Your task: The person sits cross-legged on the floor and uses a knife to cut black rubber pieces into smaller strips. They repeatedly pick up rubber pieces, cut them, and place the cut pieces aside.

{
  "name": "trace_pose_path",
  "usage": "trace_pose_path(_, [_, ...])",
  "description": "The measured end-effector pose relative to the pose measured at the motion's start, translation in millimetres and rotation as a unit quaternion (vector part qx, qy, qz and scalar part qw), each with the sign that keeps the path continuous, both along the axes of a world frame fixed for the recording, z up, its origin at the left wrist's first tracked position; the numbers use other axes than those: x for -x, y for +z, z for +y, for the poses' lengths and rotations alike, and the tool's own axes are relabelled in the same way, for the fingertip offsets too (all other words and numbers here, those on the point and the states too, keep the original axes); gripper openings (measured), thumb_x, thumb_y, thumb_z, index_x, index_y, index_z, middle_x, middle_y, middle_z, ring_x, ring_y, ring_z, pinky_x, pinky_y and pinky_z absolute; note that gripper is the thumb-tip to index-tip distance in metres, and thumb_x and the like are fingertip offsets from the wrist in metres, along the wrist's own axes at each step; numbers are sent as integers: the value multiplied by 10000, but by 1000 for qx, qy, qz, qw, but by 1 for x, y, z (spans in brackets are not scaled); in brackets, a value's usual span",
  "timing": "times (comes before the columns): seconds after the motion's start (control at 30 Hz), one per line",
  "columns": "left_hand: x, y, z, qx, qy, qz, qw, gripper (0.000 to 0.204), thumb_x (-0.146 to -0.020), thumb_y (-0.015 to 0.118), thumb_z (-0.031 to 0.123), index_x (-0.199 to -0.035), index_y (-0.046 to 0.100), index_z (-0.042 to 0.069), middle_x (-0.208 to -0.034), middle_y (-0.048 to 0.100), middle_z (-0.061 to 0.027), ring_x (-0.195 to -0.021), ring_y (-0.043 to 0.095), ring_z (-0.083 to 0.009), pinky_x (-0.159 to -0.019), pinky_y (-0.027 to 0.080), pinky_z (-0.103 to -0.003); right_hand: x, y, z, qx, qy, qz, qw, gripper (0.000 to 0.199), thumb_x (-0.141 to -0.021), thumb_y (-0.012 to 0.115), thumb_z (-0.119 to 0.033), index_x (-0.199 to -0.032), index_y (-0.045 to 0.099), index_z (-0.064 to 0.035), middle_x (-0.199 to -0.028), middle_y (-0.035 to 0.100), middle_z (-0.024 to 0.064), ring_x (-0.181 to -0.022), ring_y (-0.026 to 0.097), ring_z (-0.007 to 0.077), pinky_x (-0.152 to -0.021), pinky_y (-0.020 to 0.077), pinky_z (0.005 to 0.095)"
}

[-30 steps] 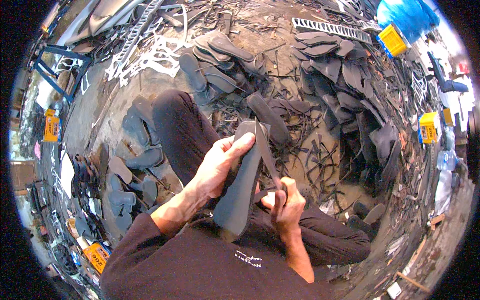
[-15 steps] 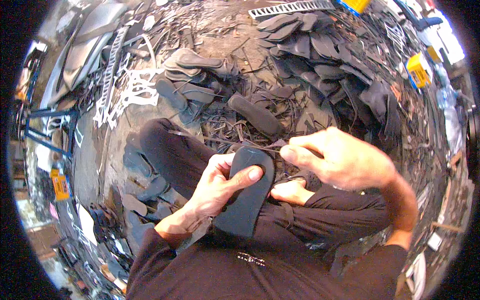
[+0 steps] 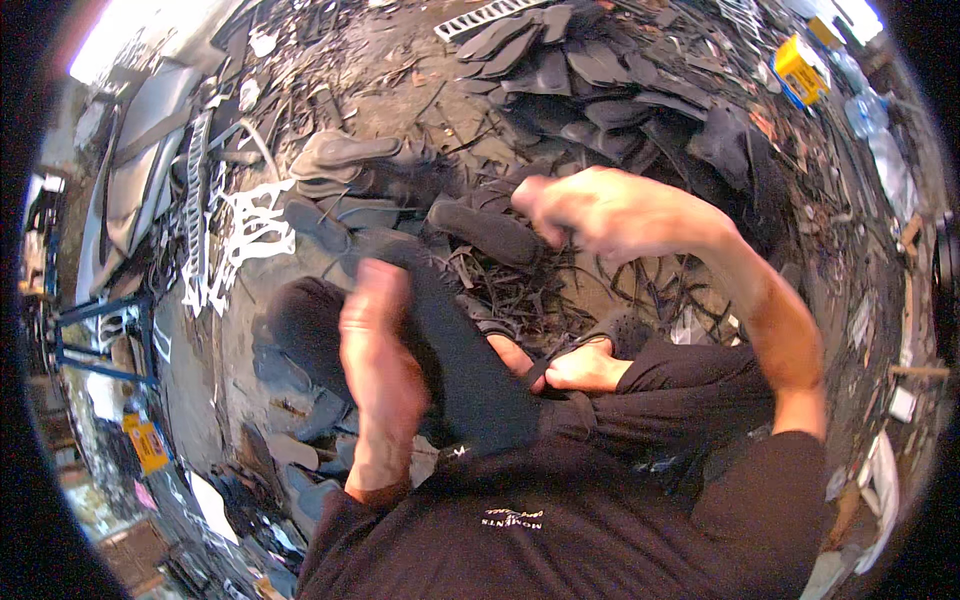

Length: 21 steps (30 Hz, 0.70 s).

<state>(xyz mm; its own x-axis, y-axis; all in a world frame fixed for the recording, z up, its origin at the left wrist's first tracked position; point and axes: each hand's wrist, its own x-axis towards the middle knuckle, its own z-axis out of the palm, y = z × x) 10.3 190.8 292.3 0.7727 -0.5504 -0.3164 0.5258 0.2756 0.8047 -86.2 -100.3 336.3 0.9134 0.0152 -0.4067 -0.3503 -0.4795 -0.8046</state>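
A long dark shoe sole point(image 3: 465, 370) is raised over my lap, tilted with its rounded end up and to the left. My left hand point(image 3: 382, 350) grips it along its left edge, slightly blurred. My right hand point(image 3: 620, 215) is beyond the sole to the right, its fingers curled together and smeared by motion. Whatever the right fingers hold cannot be made out. Below that hand, another dark sole point(image 3: 485, 233) lies on a litter of thin black offcut strips point(image 3: 540, 300). Part of my lap is hidden behind the raised sole.
A large pile of dark soles point(image 3: 610, 95) stands at the far right, a smaller stack point(image 3: 345, 150) at the far left. White cut-out sheet scrap point(image 3: 250, 230) lies left of it. My bare foot point(image 3: 585, 368) rests in front. Yellow boxes point(image 3: 800, 70) and plastic bottles point(image 3: 865, 112) sit at the right.
The sole has come up closer to view and swung left with my left hand. My right hand has moved farther out and left; the thin dark strip near its fingers no longer shows.
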Motion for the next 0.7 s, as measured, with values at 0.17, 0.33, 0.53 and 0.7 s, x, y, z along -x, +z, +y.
trace_pose_path(0.17, [-32, -57, 25, -30, 185, -47, 981, 272, -1043, 728, 260, -1238, 696, 73, -1251, 708, -40, -1065, 680, -149, -863, 577, -343, 23, -57, 62, -154, -242, -91, 954, 610, -1108, 416, -661, -944, 605, -105, -629, 392, -89, -511, 374, 25, -475, 294, 225])
trace_pose_path(0.33, [6, -44, -3, -20, 172, 54, 983, 165, -1046, 734, 283, -1084, 692, 128, -950, 700, 37, -825, 638, -59, -717, 528, -248, 33, -82, 162, -4, -257, -199, 946, 370, -1122, 546, -419, -1031, 597, -63, -764, 687, 165, -690, 726, 318, -606, 524, 451])
trace_pose_path(0.53, [12, -40, -4, 21, 212, 69, 975, 209, -1006, 788, 308, -1128, 694, 166, -1001, 716, 71, -819, 665, -32, -676, 553, -242, 67, -118, 201, 4, -263, -192, 945, 311, -1105, 569, -373, -1127, 616, -66, -814, 725, 185, -763, 745, 408, -670, 559, 494])
trace_pose_path(0.7, [21, -58, 13, 8, 186, 56, 981, 226, -1047, 726, 310, -1179, 678, 132, -1067, 729, 40, -902, 684, -73, -738, 567, -268, 59, -113, 189, 32, -222, -160, 961, 359, -1108, 560, -404, -1212, 645, -71, -897, 748, 218, -872, 752, 448, -729, 576, 486])
